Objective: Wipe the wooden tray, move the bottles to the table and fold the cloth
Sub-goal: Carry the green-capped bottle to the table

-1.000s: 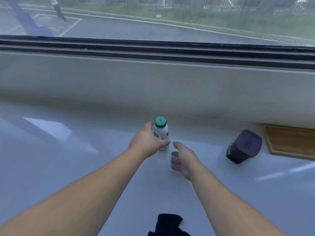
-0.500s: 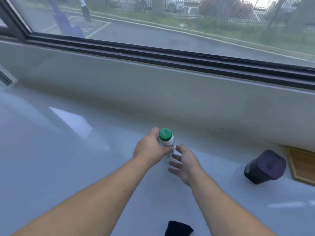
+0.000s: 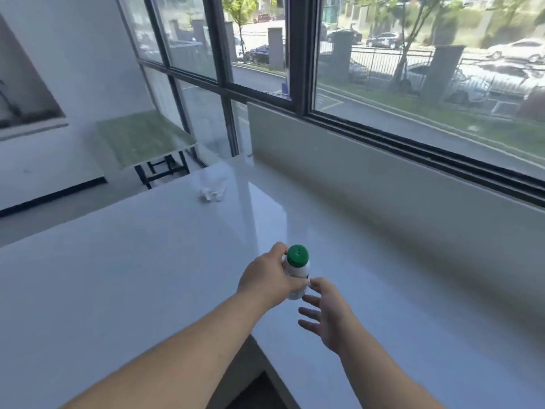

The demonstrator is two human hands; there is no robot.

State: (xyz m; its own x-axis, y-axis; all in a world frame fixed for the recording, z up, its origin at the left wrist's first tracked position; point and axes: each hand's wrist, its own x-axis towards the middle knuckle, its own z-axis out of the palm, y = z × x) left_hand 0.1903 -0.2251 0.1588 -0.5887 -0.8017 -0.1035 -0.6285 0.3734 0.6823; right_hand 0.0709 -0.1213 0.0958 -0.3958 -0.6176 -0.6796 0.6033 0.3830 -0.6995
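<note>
My left hand [image 3: 269, 280] is wrapped around a small white bottle with a green cap [image 3: 297, 265], held upright just above the glossy white counter [image 3: 147, 276]. Just right of the bottle, my right hand [image 3: 327, 312] has its fingers spread and holds nothing; its fingertips are close to the bottle's lower part. The wooden tray, the dark bottle and the black cloth are out of view.
The counter is L-shaped, with a gap [image 3: 259, 388] near my body. A small crumpled white item [image 3: 211, 193] lies at the far end. A low grey wall [image 3: 383, 184] under the window borders the right side. A green-topped table [image 3: 141, 140] stands beyond.
My view has swung left, so the tray, dark bottle and cloth have left the frame. The bottle stays in my left hand and has come along leftward; my right hand follows beside it.
</note>
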